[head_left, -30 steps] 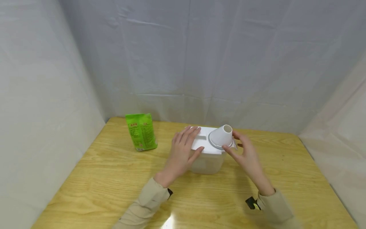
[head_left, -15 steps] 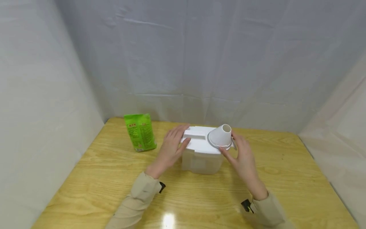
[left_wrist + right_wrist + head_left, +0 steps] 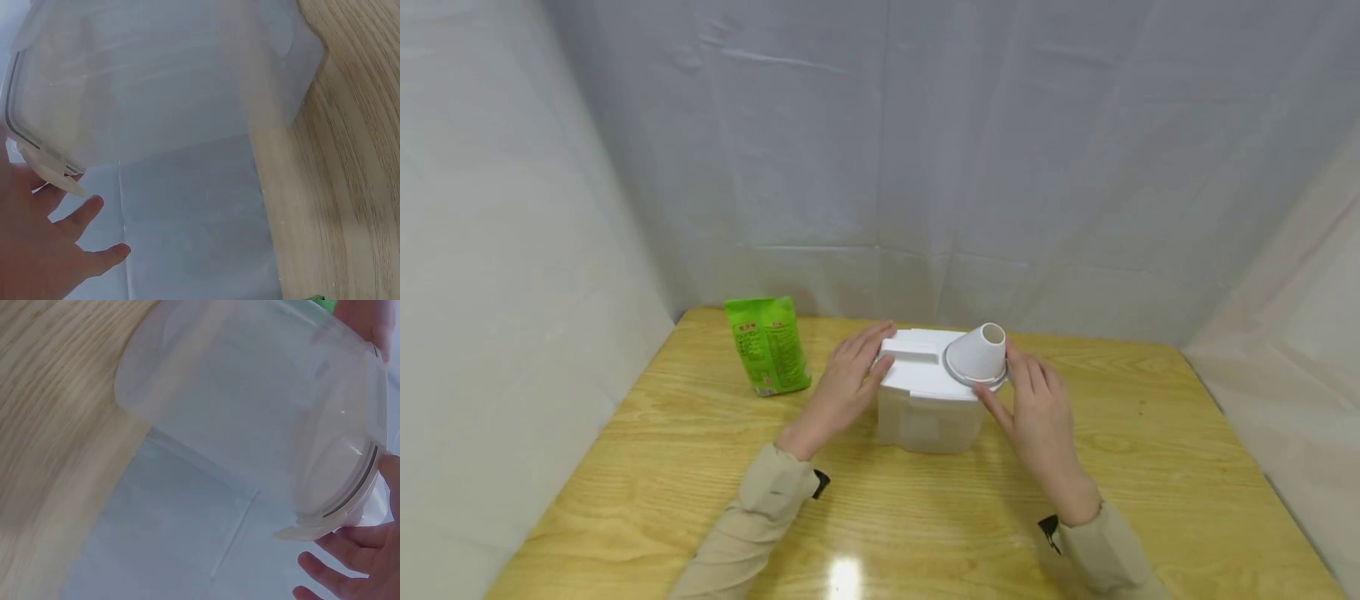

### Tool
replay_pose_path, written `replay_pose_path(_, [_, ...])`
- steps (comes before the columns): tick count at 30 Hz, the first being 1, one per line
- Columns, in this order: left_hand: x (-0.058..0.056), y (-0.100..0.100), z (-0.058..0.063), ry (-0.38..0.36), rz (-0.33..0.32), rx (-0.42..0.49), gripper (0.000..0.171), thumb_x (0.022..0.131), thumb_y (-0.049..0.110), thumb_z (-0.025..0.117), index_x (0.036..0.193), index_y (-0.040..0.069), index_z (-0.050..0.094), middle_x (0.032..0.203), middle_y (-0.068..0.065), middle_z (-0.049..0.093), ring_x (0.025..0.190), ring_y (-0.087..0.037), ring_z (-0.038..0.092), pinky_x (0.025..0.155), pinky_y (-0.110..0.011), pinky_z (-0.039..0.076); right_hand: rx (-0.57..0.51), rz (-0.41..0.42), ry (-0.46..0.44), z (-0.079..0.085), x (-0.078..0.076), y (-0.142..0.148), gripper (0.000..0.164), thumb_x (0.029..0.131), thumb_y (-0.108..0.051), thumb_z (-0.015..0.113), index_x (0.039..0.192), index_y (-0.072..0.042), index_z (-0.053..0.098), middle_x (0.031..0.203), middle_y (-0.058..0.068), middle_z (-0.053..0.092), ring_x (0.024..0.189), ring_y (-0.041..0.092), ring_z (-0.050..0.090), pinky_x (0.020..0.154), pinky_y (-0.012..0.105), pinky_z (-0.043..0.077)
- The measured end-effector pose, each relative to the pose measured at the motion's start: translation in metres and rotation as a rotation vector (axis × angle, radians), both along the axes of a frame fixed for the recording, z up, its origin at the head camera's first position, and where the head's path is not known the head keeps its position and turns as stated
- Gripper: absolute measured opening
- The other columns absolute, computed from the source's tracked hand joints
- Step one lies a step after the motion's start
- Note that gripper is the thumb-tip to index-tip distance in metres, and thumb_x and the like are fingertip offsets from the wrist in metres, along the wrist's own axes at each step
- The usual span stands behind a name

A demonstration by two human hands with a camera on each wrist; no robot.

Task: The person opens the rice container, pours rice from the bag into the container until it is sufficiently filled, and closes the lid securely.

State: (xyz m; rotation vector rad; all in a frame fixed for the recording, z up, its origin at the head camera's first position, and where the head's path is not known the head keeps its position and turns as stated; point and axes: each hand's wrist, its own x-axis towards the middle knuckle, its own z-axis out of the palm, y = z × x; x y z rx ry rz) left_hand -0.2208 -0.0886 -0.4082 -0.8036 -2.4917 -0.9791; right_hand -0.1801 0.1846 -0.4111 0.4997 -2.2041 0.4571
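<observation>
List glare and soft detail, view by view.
Head: white glare on the table at the frame's bottom, small print on the green bag too soft to read; left wrist: translucent container looks hazy; right wrist: tiny glints on it.

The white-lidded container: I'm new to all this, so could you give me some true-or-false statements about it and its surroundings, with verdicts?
1. A white cone sits on the lid of the container. True.
2. The cone's narrow end points down. False: it points up.
3. The green bag is right of the container. False: it stands to the left, apart from it.
4. The right grip is beside the cone. True.
5. The left grip touches the green bag. False: it is at the lid's left end.
</observation>
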Motion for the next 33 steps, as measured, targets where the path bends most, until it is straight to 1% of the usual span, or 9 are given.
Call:
replay_pose_path(4, [0.0, -0.002, 0.0, 0.035, -0.01, 0.009, 0.043, 0.111, 0.022, 0.039, 0.148, 0.003, 0.049, 0.155, -0.015, 0.046, 0.142, -0.037, 0.041, 0.12, -0.057, 0.027, 0.023, -0.017, 0.013, 0.0, 0.0, 0.0, 0.08, 0.1, -0.064, 0.043, 0.135, 0.008, 0.055, 0.109, 0.028, 0.066, 0.103, 0.051, 0.06, 0.087, 0.062, 0.05])
replay_pose_path(7, [0.0, -0.003, 0.001, 0.057, -0.013, 0.007, 0.041, 0.11, 0.02, 0.041, 0.146, 0.002, 0.051, 0.152, -0.017, 0.048, 0.141, -0.038, 0.043, 0.118, -0.058, 0.029, 0.035, -0.022, 0.017, 0.001, -0.001, 0.001, 0.08, 0.1, -0.064, 0.042, 0.134, 0.007, 0.056, 0.109, 0.028, 0.066, 0.102, 0.051, 0.06, 0.086, 0.062, 0.049])
replay_pose_path(13, [0.003, -0.005, 0.001, 0.054, 0.011, -0.018, 0.044, 0.11, 0.028, 0.04, 0.145, 0.004, 0.052, 0.149, -0.015, 0.051, 0.139, -0.034, 0.045, 0.118, -0.056, 0.03, 0.048, -0.027, 0.042, 0.003, -0.003, 0.001, 0.074, 0.101, -0.059, 0.043, 0.133, 0.005, 0.059, 0.108, 0.027, 0.067, 0.102, 0.05, 0.06, 0.086, 0.063, 0.049])
replay_pose_path(18, [0.008, -0.006, 0.001, 0.044, 0.026, -0.013, 0.05, 0.11, 0.038, 0.04, 0.144, 0.004, 0.053, 0.149, -0.014, 0.051, 0.139, -0.033, 0.045, 0.119, -0.057, 0.029, 0.046, -0.029, 0.053, 0.004, -0.004, 0.002, 0.068, 0.101, -0.055, 0.046, 0.133, 0.004, 0.06, 0.106, 0.027, 0.068, 0.1, 0.049, 0.061, 0.085, 0.061, 0.049])
replay_pose_path(21, [0.011, -0.005, 0.001, 0.042, 0.033, -0.003, 0.051, 0.109, 0.038, 0.044, 0.143, 0.002, 0.053, 0.15, -0.015, 0.05, 0.139, -0.033, 0.045, 0.119, -0.055, 0.029, 0.047, -0.03, 0.048, 0.004, -0.006, 0.002, 0.066, 0.101, -0.053, 0.047, 0.134, 0.002, 0.06, 0.105, 0.025, 0.069, 0.099, 0.047, 0.061, 0.083, 0.059, 0.05])
replay_pose_path(25, [0.015, -0.003, -0.001, 0.037, 0.043, 0.017, 0.048, 0.107, 0.033, 0.049, 0.141, 0.0, 0.053, 0.15, -0.017, 0.05, 0.139, -0.034, 0.047, 0.119, -0.052, 0.032, 0.054, -0.017, 0.048, 0.004, -0.011, 0.003, 0.064, 0.101, -0.051, 0.048, 0.135, 0.002, 0.06, 0.106, 0.025, 0.069, 0.099, 0.046, 0.062, 0.082, 0.059, 0.051])
replay_pose_path(28, [0.017, -0.002, -0.002, 0.036, 0.045, 0.025, 0.047, 0.107, 0.033, 0.05, 0.142, 0.002, 0.053, 0.149, -0.016, 0.052, 0.137, -0.034, 0.048, 0.118, -0.051, 0.034, 0.055, 0.006, 0.052, 0.003, -0.016, 0.004, 0.064, 0.102, -0.049, 0.047, 0.136, 0.004, 0.059, 0.109, 0.026, 0.069, 0.1, 0.047, 0.063, 0.084, 0.06, 0.052])
replay_pose_path(31, [0.018, -0.002, -0.003, 0.041, 0.043, 0.026, 0.05, 0.107, 0.038, 0.048, 0.144, 0.004, 0.052, 0.147, -0.014, 0.053, 0.135, -0.032, 0.05, 0.116, -0.051, 0.036, 0.059, 0.027, 0.048, 0.001, -0.021, 0.006, 0.064, 0.103, -0.047, 0.045, 0.137, 0.005, 0.058, 0.111, 0.027, 0.069, 0.101, 0.048, 0.063, 0.087, 0.061, 0.052])
replay_pose_path(33, [0.019, -0.003, -0.003, 0.054, 0.038, 0.029, 0.052, 0.108, 0.04, 0.047, 0.145, 0.005, 0.052, 0.146, -0.014, 0.053, 0.133, -0.032, 0.051, 0.115, -0.052, 0.037, 0.061, 0.036, 0.043, 0.001, -0.024, 0.007, 0.061, 0.103, -0.045, 0.047, 0.137, 0.005, 0.058, 0.111, 0.027, 0.068, 0.103, 0.048, 0.062, 0.089, 0.061, 0.052])
